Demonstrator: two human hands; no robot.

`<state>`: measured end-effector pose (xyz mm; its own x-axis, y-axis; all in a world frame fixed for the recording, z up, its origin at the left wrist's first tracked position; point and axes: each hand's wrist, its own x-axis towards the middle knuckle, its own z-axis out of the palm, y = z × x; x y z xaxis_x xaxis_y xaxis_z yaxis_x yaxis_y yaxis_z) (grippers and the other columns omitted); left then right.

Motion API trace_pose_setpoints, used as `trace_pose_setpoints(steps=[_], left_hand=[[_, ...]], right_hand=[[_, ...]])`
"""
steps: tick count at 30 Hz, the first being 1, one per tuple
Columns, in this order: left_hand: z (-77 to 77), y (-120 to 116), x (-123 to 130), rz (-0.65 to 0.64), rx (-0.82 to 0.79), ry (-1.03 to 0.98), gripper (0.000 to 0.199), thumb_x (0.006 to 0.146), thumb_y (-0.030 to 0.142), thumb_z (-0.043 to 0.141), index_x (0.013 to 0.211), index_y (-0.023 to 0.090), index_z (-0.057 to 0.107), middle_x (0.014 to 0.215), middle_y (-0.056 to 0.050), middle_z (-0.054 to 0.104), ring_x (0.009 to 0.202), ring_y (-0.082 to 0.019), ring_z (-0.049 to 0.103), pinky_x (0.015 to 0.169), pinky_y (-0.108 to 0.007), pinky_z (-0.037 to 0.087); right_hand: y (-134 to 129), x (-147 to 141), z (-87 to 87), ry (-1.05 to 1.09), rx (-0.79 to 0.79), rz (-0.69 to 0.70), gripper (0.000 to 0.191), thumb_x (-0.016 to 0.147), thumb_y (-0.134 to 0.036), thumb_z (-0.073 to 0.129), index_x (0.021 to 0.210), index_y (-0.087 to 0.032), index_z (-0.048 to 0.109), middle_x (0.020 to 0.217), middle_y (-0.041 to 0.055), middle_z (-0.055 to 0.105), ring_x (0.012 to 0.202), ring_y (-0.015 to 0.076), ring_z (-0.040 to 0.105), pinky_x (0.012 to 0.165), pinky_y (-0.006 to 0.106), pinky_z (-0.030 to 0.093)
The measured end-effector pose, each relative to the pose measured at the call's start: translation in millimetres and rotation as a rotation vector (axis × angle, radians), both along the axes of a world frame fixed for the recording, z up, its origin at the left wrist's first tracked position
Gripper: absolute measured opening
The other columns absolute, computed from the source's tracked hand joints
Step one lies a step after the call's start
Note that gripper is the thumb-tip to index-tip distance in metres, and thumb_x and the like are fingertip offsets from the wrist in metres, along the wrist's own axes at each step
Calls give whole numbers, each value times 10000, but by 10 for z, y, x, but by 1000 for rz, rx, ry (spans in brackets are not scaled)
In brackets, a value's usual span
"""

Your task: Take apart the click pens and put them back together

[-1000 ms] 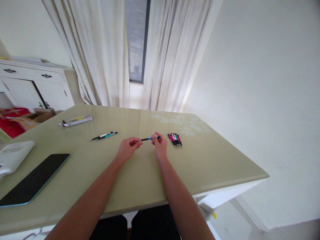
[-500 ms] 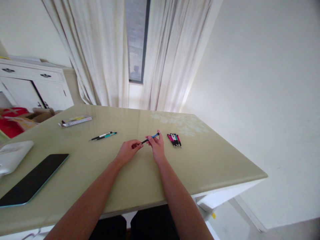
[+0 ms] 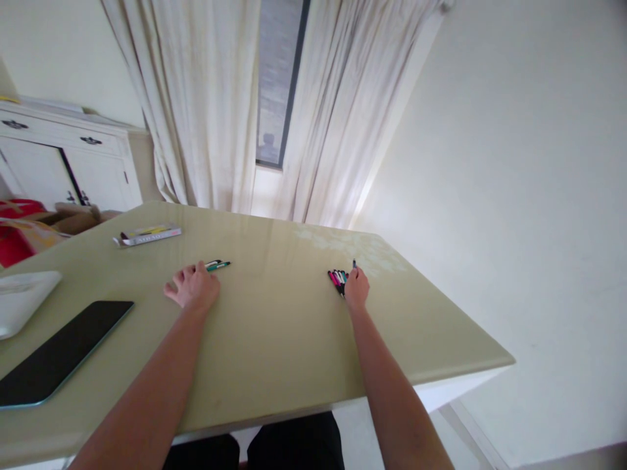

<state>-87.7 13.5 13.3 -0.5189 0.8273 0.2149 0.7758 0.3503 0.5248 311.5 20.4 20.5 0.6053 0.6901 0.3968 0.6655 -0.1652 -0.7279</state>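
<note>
The right grip (image 3: 357, 288), right of frame centre, is clasped around a pen (image 3: 354, 264) (only its end pokes out), at the edge of a pen cluster (image 3: 337, 279). The left grip (image 3: 194, 287), left of centre, partly hides two pens (image 3: 218, 266); whether it grasps them, I cannot tell. Lower left, a black tablet (image 3: 66, 352) lies on the worktop (image 3: 279, 320).
</note>
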Motion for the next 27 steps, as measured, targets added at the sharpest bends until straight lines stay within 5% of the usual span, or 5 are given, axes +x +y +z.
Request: trace_pose_setpoints(steps=[13, 17, 21, 24, 27], left_hand=[[-50, 8, 8, -43, 34, 25, 329, 923, 266, 441, 1068, 234, 734, 1201, -186, 638, 1193, -405, 484, 940, -578, 328], [-57, 8, -6, -140, 17, 56, 321, 931, 257, 451, 1058, 212, 742, 1185, -188, 647, 1159, -382, 515, 952, -566, 326], [-67, -8, 35, -171, 41, 88, 301, 935, 281, 477, 1008, 227, 763, 1263, -171, 625, 1254, -394, 461, 1005, -576, 312], [-46, -28, 169, -331, 112, 44, 276, 931, 306, 500, 1016, 245, 756, 1227, -140, 672, 1222, -381, 515, 1018, -575, 332], [-26, -51, 365, -733, 222, -137, 265, 924, 362, 525, 1010, 244, 746, 1066, -94, 743, 1052, -295, 642, 991, -463, 421]], right_hand=[[-73, -16, -6, -388, -247, 139, 346, 961, -281, 508, 1214, -176, 719, 1147, 174, 672, 1106, 305, 588, 894, 366, 392], [-12, -433, 61, -392, -141, 190, 353, 973, -285, 509, 1264, -181, 680, 1173, 154, 658, 1132, 295, 563, 942, 378, 364], [-42, -1201, 72, -279, 14, 455, 285, 972, -289, 546, 1186, -189, 705, 1091, 117, 673, 1055, 267, 580, 942, 377, 374], [-176, -1689, -18, -214, 96, 664, 329, 996, -336, 540, 1285, -226, 654, 1189, 117, 660, 1100, 262, 568, 956, 374, 388], [-307, -1839, -127, -290, 91, 788, 352, 996, -357, 570, 1335, -280, 624, 1288, 113, 644, 1181, 294, 532, 986, 418, 360]])
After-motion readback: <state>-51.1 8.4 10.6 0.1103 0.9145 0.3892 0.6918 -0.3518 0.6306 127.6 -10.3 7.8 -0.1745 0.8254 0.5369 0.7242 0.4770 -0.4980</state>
